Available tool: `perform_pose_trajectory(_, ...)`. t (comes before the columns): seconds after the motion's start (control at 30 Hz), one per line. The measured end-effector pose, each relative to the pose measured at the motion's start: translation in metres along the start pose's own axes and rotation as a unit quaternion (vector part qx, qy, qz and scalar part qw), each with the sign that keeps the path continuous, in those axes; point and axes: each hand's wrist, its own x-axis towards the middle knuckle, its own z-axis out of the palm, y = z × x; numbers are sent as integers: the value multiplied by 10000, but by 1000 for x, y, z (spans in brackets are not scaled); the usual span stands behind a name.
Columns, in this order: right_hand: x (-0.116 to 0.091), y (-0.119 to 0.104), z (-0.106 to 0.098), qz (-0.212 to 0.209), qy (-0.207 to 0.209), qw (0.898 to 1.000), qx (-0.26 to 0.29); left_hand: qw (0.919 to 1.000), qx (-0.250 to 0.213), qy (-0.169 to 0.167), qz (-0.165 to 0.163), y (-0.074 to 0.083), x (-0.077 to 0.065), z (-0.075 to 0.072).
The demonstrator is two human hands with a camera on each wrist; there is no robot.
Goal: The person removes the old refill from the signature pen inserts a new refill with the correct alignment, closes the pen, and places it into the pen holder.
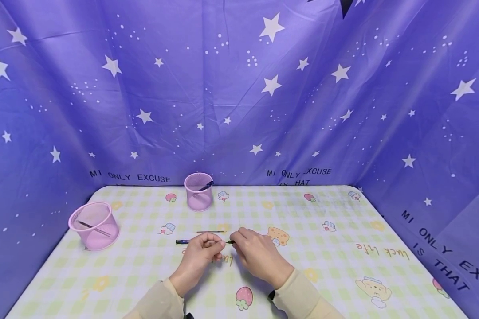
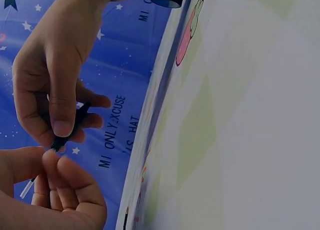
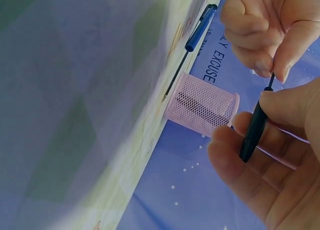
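My left hand point(image 1: 197, 259) pinches a thin pen refill point(image 3: 272, 80) between thumb and fingertips; its clear tail point(image 2: 28, 189) sticks out behind the fingers in the left wrist view. My right hand point(image 1: 261, 254) holds a dark pen barrel point(image 3: 255, 125) between thumb and fingers. The refill meets the barrel's end, and the two hands almost touch above the table. How deep the refill sits inside is hidden. A dark blue pen part with a clip point(image 1: 182, 242) lies on the cloth just beyond the left hand. Another thin refill point(image 1: 211, 231) lies behind it.
A pink mesh cup point(image 1: 198, 201) with a dark blue pen part leaning in it stands at the back. Another pink cup point(image 1: 100, 239), holding thin dark refills, stands on the left. The checked tablecloth point(image 1: 343, 261) meets a purple starry curtain point(image 1: 231, 88) behind.
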Motion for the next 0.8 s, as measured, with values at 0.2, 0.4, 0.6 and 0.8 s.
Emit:
perform_pose_trajectory(0.2,0,0,-1,6,-16,10000,42,9999,78,86,-10,0,0,1)
perform_pose_trajectory(0.4,0,0,-2,19,-67,10000,-1,9999,79,88,-54,0,1,2)
perform_pose_trajectory(0.6,0,0,-1,11,-30,10000,12,9999,59,77,-50,0,1,1)
perform_pose_trajectory(0.8,0,1,-1,10,-50,10000,39,9999,-79,30,-58,-1,1,0)
